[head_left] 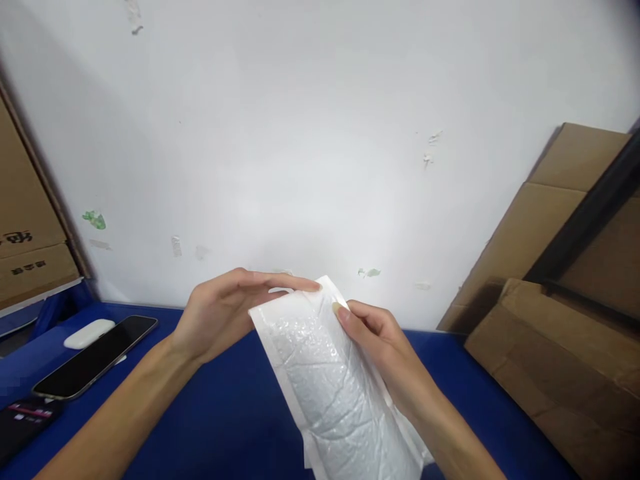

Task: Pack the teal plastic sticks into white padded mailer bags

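Note:
A white padded packet (330, 380) with a shiny, wrinkled, bubbly surface hangs tilted above the blue table. My right hand (377, 333) grips its upper right edge, thumb on the near face and fingers behind. At the packet's top edge is my left hand (230, 307), its fingers stretched out and the index fingertip touching the top near the right corner. The left thumb is partly hidden behind the packet.
A black phone (95, 358), a white case (89, 334) and a dark device (25, 427) lie on the blue table (215, 413) at left. Cardboard boxes stand at far left (30, 200) and right (565, 373). Behind is a white wall (280, 133).

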Demonstrator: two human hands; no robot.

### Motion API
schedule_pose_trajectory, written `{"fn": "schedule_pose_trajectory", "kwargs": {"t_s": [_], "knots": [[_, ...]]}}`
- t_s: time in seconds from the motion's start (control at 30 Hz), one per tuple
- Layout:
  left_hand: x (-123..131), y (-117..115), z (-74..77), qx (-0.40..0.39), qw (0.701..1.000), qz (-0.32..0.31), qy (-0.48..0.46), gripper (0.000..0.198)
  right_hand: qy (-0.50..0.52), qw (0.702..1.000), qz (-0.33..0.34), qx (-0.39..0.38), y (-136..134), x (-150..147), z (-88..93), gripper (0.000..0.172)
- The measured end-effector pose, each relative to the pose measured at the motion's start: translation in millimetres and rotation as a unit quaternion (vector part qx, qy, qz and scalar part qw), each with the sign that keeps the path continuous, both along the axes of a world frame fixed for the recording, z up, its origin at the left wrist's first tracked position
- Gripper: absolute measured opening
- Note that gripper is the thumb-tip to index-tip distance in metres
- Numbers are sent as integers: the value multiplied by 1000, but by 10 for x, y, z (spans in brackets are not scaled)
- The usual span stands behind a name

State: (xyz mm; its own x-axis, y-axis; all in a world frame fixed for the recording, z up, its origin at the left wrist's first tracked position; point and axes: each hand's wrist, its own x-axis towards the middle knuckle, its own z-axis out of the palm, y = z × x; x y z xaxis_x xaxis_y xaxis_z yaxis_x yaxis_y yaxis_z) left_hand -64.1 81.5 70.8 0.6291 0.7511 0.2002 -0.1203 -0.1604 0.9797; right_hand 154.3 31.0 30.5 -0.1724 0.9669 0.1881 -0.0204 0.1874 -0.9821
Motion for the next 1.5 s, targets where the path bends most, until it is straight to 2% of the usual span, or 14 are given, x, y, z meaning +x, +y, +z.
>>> {"fn": "schedule_pose_trajectory", "kwargs": {"t_s": [0.13,0.23,0.33,0.43,0.57,0.67,0.73,0.83,1.03,1.13,1.2,1.27,1.5], "knots": [[52,-41,13,117,983,106,91,35,9,999,-30,14,5,24,7,41],[82,-68,-24,135,973,159,95,39,28,999,-31,-20,2,54,32,38],[115,-116,-77,96,984,134,63,37,32,998,-29,-34,-6,69,43,54],[171,-182,-122,75,991,104,35,37,1,999,-34,4,-29,57,40,49],[249,-250,-122,83,985,141,55,49,-17,996,-80,24,-76,158,116,42],[268,-239,-112,95,977,179,71,42,-39,990,-134,-8,-49,419,221,46],[258,-204,-126,102,975,184,76,37,-91,982,-164,-36,40,650,238,49],[236,-157,-158,109,977,163,88,31,-154,965,-198,-78,279,972,86,54],[237,-182,-113,105,977,136,126,20,-247,945,-160,-141,789,1295,-595,52],[225,-194,-104,114,975,131,136,20,-297,931,-155,-145,913,1373,-815,46],[214,-191,-118,123,974,128,138,21,-331,919,-162,-139,943,1422,-880,45],[209,-188,-128,127,973,124,144,22,-361,907,-166,-141,946,1467,-899,52],[237,-210,-84,132,967,116,187,22,-433,874,-126,-180,862,1539,-808,95]]}}
